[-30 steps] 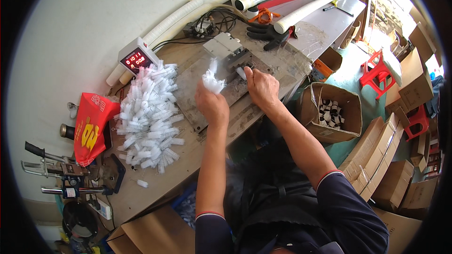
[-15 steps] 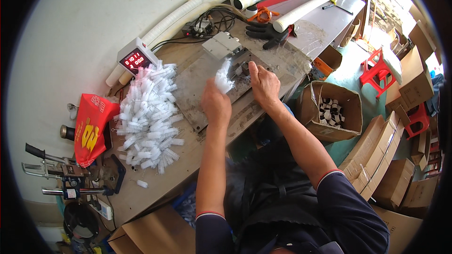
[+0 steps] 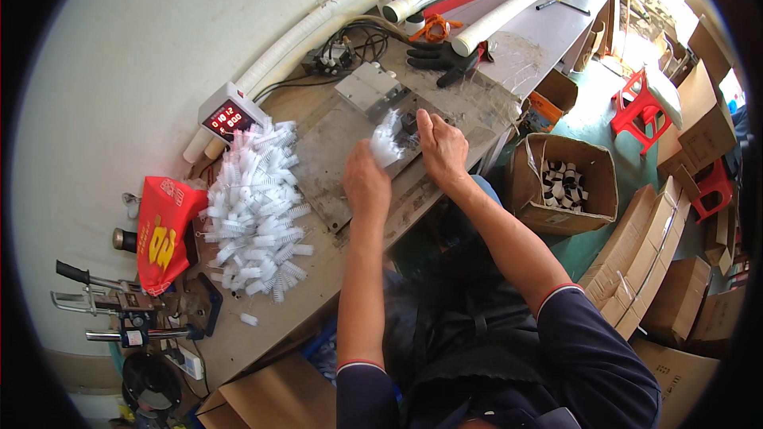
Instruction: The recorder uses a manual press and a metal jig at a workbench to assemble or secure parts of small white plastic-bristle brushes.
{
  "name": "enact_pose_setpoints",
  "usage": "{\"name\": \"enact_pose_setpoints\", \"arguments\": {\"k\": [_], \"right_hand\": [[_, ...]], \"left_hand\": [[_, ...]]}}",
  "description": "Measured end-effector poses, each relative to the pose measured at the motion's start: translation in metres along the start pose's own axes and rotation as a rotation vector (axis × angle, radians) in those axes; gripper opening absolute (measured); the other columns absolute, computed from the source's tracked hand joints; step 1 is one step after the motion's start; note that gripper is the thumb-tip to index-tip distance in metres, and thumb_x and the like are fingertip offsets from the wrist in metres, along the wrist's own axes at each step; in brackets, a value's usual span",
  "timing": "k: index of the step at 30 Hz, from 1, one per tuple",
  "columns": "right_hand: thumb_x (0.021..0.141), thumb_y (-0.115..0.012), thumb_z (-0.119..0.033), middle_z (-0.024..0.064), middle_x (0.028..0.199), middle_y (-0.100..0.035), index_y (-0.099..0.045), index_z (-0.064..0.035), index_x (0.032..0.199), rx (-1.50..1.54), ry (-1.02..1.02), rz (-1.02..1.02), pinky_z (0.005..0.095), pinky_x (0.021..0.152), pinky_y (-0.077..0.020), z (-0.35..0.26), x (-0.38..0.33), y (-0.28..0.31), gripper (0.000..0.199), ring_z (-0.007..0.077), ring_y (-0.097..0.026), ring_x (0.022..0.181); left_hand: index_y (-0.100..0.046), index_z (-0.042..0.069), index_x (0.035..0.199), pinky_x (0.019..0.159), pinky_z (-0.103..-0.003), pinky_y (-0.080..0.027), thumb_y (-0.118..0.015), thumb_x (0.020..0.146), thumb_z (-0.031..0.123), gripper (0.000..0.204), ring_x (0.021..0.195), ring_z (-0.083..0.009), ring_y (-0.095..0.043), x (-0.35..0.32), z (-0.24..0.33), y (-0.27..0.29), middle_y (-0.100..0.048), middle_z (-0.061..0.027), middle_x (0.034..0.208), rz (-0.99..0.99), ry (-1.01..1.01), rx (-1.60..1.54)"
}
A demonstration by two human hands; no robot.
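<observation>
My left hand (image 3: 367,179) is closed round a white bristle brush (image 3: 387,141), its fluffy end sticking up past the fingers. Close by on the right, my right hand (image 3: 445,147) has its thumb up and its fingers curled beside a small dark metal fixture (image 3: 410,121); whatever sits in those fingers is hidden. Both hands are over a dusty metal plate (image 3: 324,147) on the bench, with a light grey box (image 3: 369,87) mounted behind. Left of the plate lies a large heap of white brushes (image 3: 258,214).
A counter with a red display (image 3: 230,117) stands behind the heap, and a red bag (image 3: 165,230) is to its left. A black glove (image 3: 441,59) and white tubes (image 3: 513,12) lie at the back. Right of the bench, a carton (image 3: 556,218) holds black-and-white pieces.
The brush in my left hand has moved slightly right, nearer the fixture and my right hand. The counter's display has changed. The whole view has shifted a little.
</observation>
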State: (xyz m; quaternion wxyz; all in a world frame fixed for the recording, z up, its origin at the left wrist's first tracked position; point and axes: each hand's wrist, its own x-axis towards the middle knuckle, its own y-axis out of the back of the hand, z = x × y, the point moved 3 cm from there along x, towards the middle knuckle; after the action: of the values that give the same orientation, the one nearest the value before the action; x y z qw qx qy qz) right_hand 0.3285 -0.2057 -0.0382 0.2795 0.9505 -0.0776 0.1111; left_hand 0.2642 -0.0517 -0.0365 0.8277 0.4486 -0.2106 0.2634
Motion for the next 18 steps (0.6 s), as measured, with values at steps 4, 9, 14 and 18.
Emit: {"name": "enact_pose_setpoints", "arguments": {"k": [4, 9, 14, 18], "right_hand": [[0.107, -0.045, -0.047, 0.024, 0.08, -0.068, -0.067, -0.0014, 0.092, 0.149, 0.013, 0.026, 0.0504, 0.078, -0.0508, 0.01, 0.0, 0.005, 0.053, 0.0435, -0.068, 0.082], [0.105, -0.053, -0.032, 0.0084, 0.072, -0.065, -0.071, -0.0006, 0.111, 0.617, -0.005, -0.181, 0.0344, 0.065, -0.0495, 0.017, 0.002, 0.006, 0.036, 0.0163, -0.061, 0.066], [0.1, -0.061, -0.013, 0.002, 0.08, -0.066, -0.067, 0.0009, 0.12, 0.925, -0.05, -0.348, 0.0235, 0.055, -0.0452, 0.016, -0.001, 0.005, 0.026, 0.0067, -0.055, 0.064], [0.096, -0.068, -0.006, 0.0014, 0.082, -0.066, -0.066, 0.0022, 0.117, 1.035, -0.065, -0.357, 0.0214, 0.053, -0.0447, 0.018, 0.001, 0.004, 0.023, 0.0056, -0.055, 0.063]], "left_hand": [[-0.063, 0.0, 0.118, 0.078, -0.047, -0.053, -0.061, 0.09, -0.002, 0.028, 0.088, -0.0408, -0.07, -0.007, -0.02, 0.0, -0.071, -0.022, 0.094, 0.116, 0.187, -0.205], [-0.066, 0.005, 0.116, 0.072, -0.035, -0.052, -0.059, 0.097, 0.001, 0.022, 0.079, -0.0182, -0.068, -0.005, -0.029, 0.003, -0.07, -0.0095, 0.086, -0.05, 0.399, -0.476], [-0.067, 0.005, 0.112, 0.074, -0.036, -0.053, -0.058, 0.097, -0.001, 0.018, 0.081, -0.0218, -0.07, -0.008, -0.019, 0.003, -0.07, -0.0102, 0.087, -0.001, 0.24, -0.406], [-0.066, 0.004, 0.111, 0.078, -0.038, -0.054, -0.059, 0.094, -0.003, 0.02, 0.087, -0.0319, -0.071, -0.007, -0.013, 0.003, -0.071, -0.0152, 0.094, 0.039, 0.047, -0.318]]}}
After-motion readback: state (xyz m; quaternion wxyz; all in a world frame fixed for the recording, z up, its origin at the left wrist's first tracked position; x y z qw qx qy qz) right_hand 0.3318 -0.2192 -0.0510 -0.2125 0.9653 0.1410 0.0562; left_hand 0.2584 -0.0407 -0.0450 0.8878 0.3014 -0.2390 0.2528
